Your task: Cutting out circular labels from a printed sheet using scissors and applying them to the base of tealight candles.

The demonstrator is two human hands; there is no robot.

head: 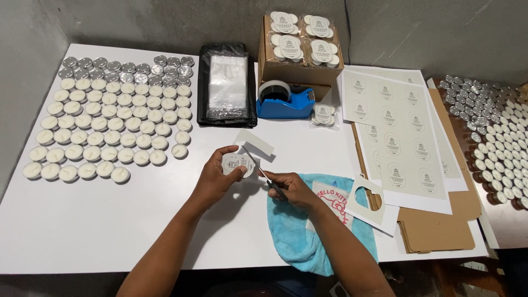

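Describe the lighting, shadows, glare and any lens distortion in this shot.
Head view: even, soft overhead light; the white table is bright but not blown out. Faint shadows fall under the left hand and right hand. Small glints show on the scissors and the clear bags. Wide-lens bending curves the table edges; the tealights look sharp.

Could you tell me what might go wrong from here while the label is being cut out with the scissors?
The scissors in the right hand run close to the left hand pinching the small round label, so a slip could nick a finger or cut into the print. The offcut strip lies loose on the table near the tea lights and could drift among them.
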